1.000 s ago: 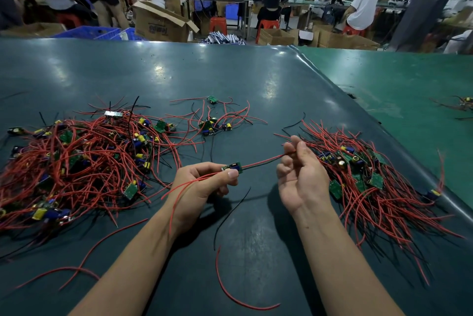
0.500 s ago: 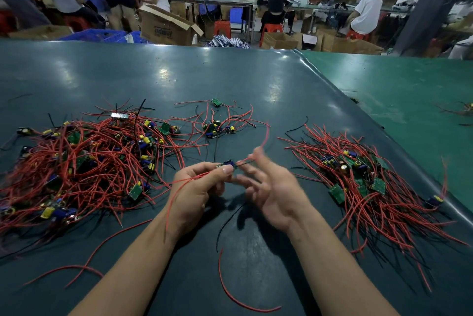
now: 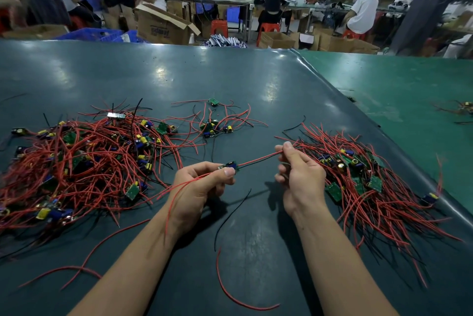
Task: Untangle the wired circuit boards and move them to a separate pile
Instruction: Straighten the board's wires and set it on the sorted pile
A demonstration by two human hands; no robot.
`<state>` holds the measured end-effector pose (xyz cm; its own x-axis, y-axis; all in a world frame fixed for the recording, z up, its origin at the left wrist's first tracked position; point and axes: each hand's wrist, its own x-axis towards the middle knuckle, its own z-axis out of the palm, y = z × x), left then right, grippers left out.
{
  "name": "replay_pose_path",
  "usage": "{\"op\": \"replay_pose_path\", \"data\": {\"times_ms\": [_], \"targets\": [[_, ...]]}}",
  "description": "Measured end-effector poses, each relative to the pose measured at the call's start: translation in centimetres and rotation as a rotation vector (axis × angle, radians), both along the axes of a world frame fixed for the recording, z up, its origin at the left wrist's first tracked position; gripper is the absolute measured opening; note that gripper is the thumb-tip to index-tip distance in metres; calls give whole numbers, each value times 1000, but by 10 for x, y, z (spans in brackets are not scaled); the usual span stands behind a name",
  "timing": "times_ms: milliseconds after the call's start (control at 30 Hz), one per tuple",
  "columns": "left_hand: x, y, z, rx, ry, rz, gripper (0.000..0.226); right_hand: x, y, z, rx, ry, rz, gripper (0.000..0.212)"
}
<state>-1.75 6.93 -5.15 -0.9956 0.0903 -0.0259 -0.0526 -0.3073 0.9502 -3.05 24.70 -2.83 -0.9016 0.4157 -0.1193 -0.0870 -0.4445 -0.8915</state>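
My left hand (image 3: pixel 198 185) pinches a small green circuit board (image 3: pixel 228 166) above the dark table (image 3: pixel 256 90). Red and black wires (image 3: pixel 258 161) run from the board to the right, pulled taut, and my right hand (image 3: pixel 298 176) pinches their far end between thumb and fingers. More red wires trail from the board back over my left wrist. A big tangled heap of red-wired boards (image 3: pixel 76 162) lies at the left. A second, looser pile of wired boards (image 3: pixel 363 177) lies at the right, just beyond my right hand.
A small cluster of boards (image 3: pixel 215 130) sits at mid-table behind my hands. Loose red wire pieces (image 3: pixel 238 297) and a black wire (image 3: pixel 230 213) lie between my forearms. A green table (image 3: pixel 409 90) adjoins at the right. People, cardboard boxes and stools fill the background.
My right hand slid from next to the board out to the right along the wires, drawing them straight toward the right pile. My left hand kept hold of the board.
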Motion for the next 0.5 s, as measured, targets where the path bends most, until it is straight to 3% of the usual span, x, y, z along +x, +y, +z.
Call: {"op": "replay_pose_path", "data": {"times_ms": [167,300,400,500], "targets": [[3,1,0,-77,58,2,28,-3,-5,-3,24,69,-170,27],[0,0,-2,-43,36,65,27,-1,-9,-8,273,115,-164,23],[-1,-1,-2,18,18,119,14,1,-9,-11,423,181,-150,13],[0,1,-3,-102,51,272,9,1,-7,-15,491,170,-88,15]]}}
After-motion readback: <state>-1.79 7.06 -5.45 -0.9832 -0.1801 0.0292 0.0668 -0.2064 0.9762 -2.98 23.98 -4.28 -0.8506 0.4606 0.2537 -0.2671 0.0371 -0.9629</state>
